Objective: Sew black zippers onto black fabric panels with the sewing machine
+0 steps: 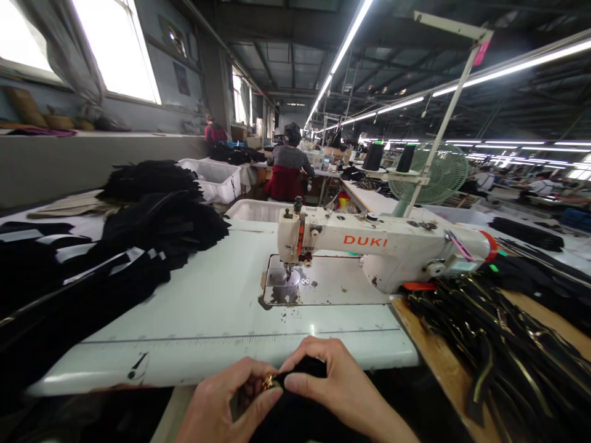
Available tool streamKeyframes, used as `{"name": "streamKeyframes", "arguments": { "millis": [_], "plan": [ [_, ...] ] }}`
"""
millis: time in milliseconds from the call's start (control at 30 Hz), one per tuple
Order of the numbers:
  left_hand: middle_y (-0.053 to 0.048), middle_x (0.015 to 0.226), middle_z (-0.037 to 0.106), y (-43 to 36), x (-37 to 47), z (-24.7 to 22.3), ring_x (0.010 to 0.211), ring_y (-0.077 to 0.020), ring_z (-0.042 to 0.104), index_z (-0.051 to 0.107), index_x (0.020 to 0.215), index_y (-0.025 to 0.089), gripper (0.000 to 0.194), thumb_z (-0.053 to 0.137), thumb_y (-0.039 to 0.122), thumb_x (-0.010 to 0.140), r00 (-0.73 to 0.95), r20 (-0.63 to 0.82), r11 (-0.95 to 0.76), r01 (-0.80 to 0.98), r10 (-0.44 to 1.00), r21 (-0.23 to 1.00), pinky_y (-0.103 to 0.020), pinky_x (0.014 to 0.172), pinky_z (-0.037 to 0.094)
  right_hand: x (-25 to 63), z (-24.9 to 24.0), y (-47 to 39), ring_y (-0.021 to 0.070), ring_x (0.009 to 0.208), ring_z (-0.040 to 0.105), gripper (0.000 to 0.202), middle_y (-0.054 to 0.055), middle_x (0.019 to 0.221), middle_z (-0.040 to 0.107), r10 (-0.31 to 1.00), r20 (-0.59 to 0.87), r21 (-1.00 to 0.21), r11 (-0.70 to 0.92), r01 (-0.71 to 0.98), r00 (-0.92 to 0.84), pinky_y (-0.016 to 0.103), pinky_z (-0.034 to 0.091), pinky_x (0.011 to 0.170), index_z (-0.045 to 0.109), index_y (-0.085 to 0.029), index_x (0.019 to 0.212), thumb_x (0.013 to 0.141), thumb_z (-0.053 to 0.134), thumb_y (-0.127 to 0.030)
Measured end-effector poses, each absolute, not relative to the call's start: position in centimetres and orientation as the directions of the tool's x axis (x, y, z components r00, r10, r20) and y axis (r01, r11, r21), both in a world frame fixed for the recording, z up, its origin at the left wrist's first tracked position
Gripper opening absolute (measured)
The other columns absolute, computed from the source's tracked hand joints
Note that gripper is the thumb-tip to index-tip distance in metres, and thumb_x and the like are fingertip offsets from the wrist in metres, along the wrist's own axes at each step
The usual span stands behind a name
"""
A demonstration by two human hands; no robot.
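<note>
The left hand (213, 400) and the right hand (339, 384) are before the table (217, 277), with a cloth (314, 367) between them. Seen from there, the sewing machine (341, 243) stands on the table at one o'clock. Fabric heaps (157, 218) lie at ten o'clock, and strips (484, 363) lie on a board (434, 351) between two and three. Behind the table, one bin (253, 211) is near twelve o'clock. The fan (446, 175) is behind the machine.

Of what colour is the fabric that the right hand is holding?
The fabric is black, shown in the head view.
</note>
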State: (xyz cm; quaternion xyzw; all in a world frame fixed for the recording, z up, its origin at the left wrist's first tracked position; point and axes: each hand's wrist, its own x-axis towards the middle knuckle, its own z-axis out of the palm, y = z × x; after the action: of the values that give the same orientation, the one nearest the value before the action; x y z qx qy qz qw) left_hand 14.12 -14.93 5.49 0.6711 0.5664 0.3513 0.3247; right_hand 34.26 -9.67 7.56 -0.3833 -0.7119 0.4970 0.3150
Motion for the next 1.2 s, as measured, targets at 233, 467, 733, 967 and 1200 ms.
{"name": "streamKeyframes", "arguments": {
  "millis": [233, 467, 733, 967, 1200],
  "plan": [
    [0.002, 0.077, 0.07, -15.6, 14.4, 5.0, 0.071, -0.0186, 0.065, 0.069, 0.109, 0.024, 0.032, 0.065, 0.044, 0.085, 0.025, 0.041, -0.048, 0.42, 0.999, 0.906, -0.024, 0.068, 0.051, 34.1, 8.1, -10.2, 0.019, 0.079, 0.064, 0.009, 0.0, 0.08, 0.071, 0.879, 0.086, -0.917, 0.254, 0.308, -0.469, 0.027, 0.045, 0.073, 0.077, -0.02, 0.083, 0.081, 0.072, -0.028],
    [-0.001, 0.078, 0.07, -15.3, 13.1, 6.2, 0.072, -0.019, 0.064, 0.069, 0.088, 0.018, 0.035, 0.055, 0.051, 0.092, 0.184, -0.055, -0.017, 0.37, 0.981, 0.929, -0.024, 0.064, 0.049, 34.4, 9.0, -10.0, 0.0191, 0.073, 0.063, 0.021, 0.0, 0.075, 0.07, 0.894, 0.082, -0.916, 0.242, 0.321, -0.44, 0.026, 0.045, 0.066, 0.075, -0.019, 0.084, 0.083, 0.067, -0.039],
    [-0.001, 0.091, 0.074, -14.9, 11.5, 8.3, 0.091, -0.0242, 0.065, 0.075, 0.092, 0.024, 0.022, 0.057, 0.035, 0.087, 0.143, 0.093, -0.158, 0.565, 0.985, 0.81, -0.03, 0.085, 0.047, 34.7, 7.7, -9.8, 0.026, 0.104, 0.066, 0.033, 0.008, 0.105, 0.074, 0.84, 0.187, -0.887, 0.368, 0.28, -0.51, 0.036, 0.049, 0.096, 0.073, -0.021, 0.106, 0.095, 0.059, -0.049],
    [0.003, 0.074, 0.07, -14.9, 10.2, 9.2, 0.071, -0.0192, 0.063, 0.076, 0.082, 0.022, 0.017, 0.06, 0.028, 0.082, 0.154, 0.011, -0.099, 0.576, 0.988, 0.812, -0.024, 0.066, 0.043, 34.4, 7.0, -10.4, 0.0239, 0.099, 0.066, 0.036, 0.006, 0.1, 0.072, 0.864, 0.233, -0.898, 0.367, 0.242, -0.446, 0.033, 0.049, 0.092, 0.074, -0.023, 0.099, 0.097, 0.056, -0.053],
    [0.004, 0.072, 0.069, -14.8, 9.7, 8.9, 0.067, -0.0164, 0.062, 0.075, 0.085, 0.021, 0.017, 0.059, 0.027, 0.085, 0.182, 0.022, -0.126, 0.584, 0.983, 0.802, -0.021, 0.06, 0.041, 32.8, 6.3, -10.5, 0.0235, 0.1, 0.066, 0.014, 0.005, 0.101, 0.071, 0.856, 0.227, -0.886, 0.379, 0.265, -0.465, 0.032, 0.049, 0.093, 0.077, -0.026, 0.097, 0.084, 0.075, -0.03]
  ]
}}
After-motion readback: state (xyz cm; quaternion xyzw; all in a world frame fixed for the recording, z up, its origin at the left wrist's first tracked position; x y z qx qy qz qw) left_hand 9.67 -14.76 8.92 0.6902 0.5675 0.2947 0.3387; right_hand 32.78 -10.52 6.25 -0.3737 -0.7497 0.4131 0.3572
